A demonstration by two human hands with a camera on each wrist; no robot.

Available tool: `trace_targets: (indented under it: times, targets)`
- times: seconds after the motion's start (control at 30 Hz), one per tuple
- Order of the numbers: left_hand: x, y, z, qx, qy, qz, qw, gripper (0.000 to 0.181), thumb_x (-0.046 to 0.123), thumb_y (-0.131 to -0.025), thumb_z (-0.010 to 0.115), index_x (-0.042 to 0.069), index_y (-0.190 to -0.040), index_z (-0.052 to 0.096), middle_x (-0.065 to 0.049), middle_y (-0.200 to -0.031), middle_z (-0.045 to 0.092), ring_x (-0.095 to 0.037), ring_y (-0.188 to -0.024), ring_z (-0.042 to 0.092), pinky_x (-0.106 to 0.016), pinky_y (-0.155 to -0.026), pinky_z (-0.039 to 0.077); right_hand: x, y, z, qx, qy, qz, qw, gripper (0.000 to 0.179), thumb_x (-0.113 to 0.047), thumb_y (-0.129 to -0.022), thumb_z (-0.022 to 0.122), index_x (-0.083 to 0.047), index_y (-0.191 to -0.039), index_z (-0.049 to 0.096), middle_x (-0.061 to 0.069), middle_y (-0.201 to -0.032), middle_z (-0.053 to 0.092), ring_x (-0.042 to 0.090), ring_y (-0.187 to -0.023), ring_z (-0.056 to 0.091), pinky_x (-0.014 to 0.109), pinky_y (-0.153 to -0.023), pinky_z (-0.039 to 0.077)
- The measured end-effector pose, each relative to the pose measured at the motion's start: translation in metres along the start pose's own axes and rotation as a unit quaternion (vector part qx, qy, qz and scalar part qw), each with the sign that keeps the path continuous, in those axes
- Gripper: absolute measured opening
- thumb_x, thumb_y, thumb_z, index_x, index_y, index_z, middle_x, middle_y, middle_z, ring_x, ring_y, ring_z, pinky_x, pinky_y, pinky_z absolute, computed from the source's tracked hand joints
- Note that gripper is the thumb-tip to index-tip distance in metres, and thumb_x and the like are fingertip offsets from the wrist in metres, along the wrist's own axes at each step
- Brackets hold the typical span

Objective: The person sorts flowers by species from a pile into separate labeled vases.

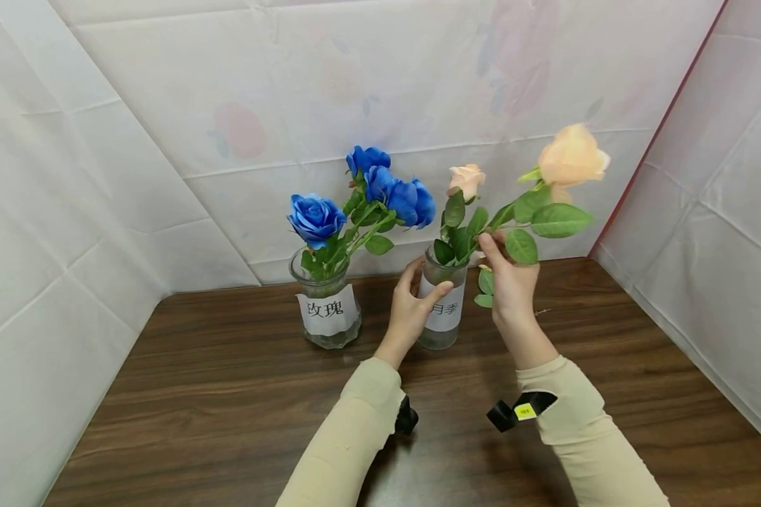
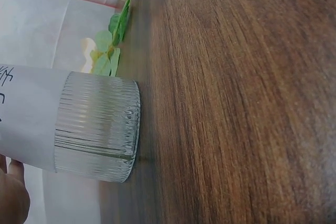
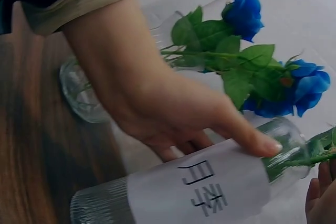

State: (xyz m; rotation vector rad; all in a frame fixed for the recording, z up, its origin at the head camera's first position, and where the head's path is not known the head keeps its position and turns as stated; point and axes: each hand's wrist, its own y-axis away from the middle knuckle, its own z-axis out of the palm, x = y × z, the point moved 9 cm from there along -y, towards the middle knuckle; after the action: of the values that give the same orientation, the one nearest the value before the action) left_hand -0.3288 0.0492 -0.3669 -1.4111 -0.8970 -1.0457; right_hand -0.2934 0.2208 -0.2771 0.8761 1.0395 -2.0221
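Note:
My left hand grips a ribbed glass vase with a white paper label bearing Chinese characters. The thumb lies across the label, and the vase stands upright on the table. In it is a pale peach rose with green leaves. My right hand pinches the leafy stem of a larger peach rose just right of the vase mouth; the bloom leans up and right. Whether this stem's lower end is inside the vase is hidden. Below the right hand show more green leaves, also beyond the vase in the left wrist view.
Left of my hands stands a second glass vase with a white label, holding several blue roses that lean partly toward the first vase. White printed cloth walls border the brown wooden table at the back and sides.

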Motion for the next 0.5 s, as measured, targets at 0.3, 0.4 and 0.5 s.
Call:
trace_targets:
  times: [0.3,0.4,0.5]
  targets:
    - [0.001,0.000,0.001,-0.001,0.008,0.008,0.9999,0.077,0.045,-0.085,0.077,0.015,-0.148,0.045,-0.004,-0.142,0.051,-0.014,-0.128,0.049,-0.031,-0.108,0.040,0.028,0.008,-0.007,0.012,0.063,0.062,0.9960,0.017,-0.005,-0.091,0.072,-0.011,-0.106,0.066,-0.005,-0.100,0.063,0.013,-0.097,0.059,0.026,-0.087,0.050]
    - [0.006,0.002,0.000,-0.001,0.007,0.009,0.9999,0.074,0.040,-0.087,0.077,0.012,-0.148,0.045,-0.007,-0.140,0.052,-0.017,-0.127,0.050,-0.033,-0.108,0.041,0.030,0.010,-0.009,0.003,0.066,0.064,0.9957,0.017,-0.009,-0.091,0.073,-0.008,-0.108,0.068,-0.005,-0.100,0.065,0.013,-0.096,0.060,0.028,-0.087,0.050]
    - [0.006,0.001,-0.002,0.000,0.004,0.005,1.0000,0.072,0.038,-0.087,0.077,0.013,-0.147,0.046,-0.008,-0.138,0.054,-0.018,-0.125,0.051,-0.034,-0.107,0.042,0.030,0.010,-0.013,-0.007,0.080,0.064,0.9947,0.023,-0.012,-0.091,0.073,-0.003,-0.112,0.069,-0.006,-0.097,0.068,0.013,-0.091,0.062,0.028,-0.082,0.052]
